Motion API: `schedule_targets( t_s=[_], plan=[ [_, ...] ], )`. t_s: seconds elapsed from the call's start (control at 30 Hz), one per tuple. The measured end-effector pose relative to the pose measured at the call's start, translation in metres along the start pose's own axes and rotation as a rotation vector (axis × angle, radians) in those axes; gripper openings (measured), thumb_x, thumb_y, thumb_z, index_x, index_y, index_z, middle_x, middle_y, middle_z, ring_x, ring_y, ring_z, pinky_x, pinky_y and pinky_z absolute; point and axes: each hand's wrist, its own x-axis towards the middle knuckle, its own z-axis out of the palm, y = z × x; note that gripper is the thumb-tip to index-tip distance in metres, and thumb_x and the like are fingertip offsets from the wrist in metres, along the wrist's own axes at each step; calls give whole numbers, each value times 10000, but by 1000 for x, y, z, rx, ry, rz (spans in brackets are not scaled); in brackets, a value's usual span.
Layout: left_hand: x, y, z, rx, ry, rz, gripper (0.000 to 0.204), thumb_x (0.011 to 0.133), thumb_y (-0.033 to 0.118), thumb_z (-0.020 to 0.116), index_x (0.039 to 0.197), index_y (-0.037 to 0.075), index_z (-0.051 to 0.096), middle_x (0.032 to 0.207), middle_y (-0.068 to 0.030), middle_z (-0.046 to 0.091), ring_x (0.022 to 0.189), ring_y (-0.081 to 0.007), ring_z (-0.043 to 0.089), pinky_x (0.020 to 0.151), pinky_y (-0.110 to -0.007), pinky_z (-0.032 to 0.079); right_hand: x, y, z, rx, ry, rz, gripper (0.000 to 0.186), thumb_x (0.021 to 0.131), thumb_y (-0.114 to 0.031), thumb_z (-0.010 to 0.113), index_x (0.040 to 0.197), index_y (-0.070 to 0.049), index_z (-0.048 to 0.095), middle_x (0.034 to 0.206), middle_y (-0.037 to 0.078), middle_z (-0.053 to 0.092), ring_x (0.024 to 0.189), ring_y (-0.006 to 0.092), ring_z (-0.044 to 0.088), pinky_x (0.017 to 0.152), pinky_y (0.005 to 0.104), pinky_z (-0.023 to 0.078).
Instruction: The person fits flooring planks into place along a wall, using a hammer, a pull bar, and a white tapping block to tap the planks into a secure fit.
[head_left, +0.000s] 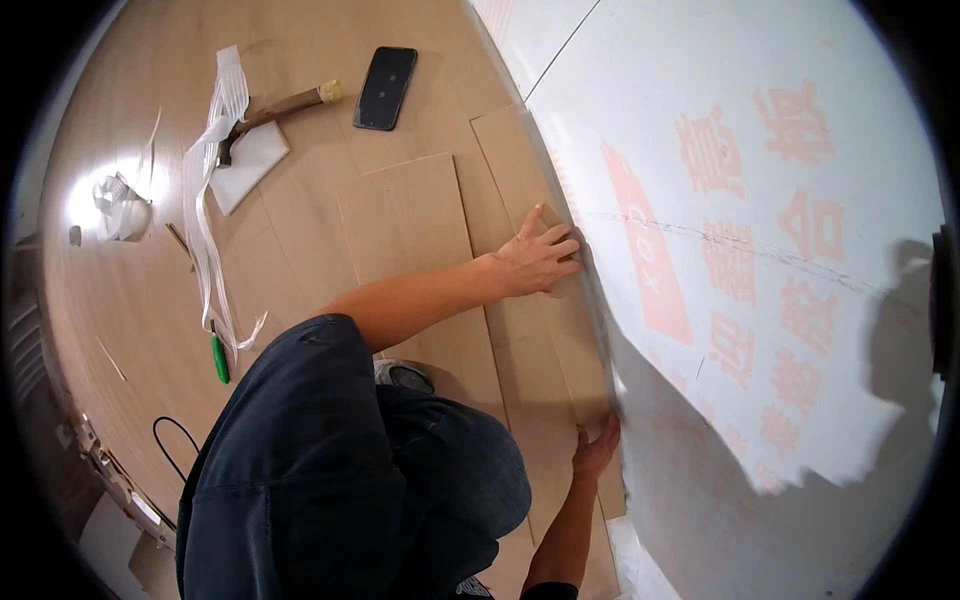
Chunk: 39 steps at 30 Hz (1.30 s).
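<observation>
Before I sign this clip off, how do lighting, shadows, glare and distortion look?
Head view: harsh glare whitens the floor around the whitish bundle; dark shadow spans the lower wall; straight edges bow near the black rim; the left edge is dim; the left hand and right hand look fairly sharp.

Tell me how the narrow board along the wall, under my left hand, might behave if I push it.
The board looks fairly stiff, as its flat face shows no visible sag under your left hand. Lying flat, it would probably slide rather than roll or tip. The wall close beside it would likely limit sideways travel.
</observation>
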Motion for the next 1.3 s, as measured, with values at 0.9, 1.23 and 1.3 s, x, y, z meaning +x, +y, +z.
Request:
schedule_targets(
  t_s=[0.9,1.23,1.3],
  plan=[
    [0,-17,3,88,-238,-16,492,899,378,725,1352,236,596,1331,-41,528,1397,-243,412,1130,-727,286,26,-13,6,198,63,91,509,916,-242,735,1323,42,623,1390,271,584,1276,440,549,1115,490,425],
    [18,-95,-34,185,-230,-269,558,899,559,674,1294,166,639,1384,-38,534,1407,-264,414,1087,-630,396,45,21,11,-47,-62,-51,498,879,-269,762,1303,-30,655,1367,205,627,1275,394,573,1097,468,450],
    [9,-95,-24,228,-187,-248,561,904,561,667,1297,162,637,1382,-43,535,1405,-270,416,1087,-630,399,45,9,10,-151,-139,-36,506,883,-276,758,1318,-41,647,1379,200,620,1277,393,571,1100,464,449]
  ],
)
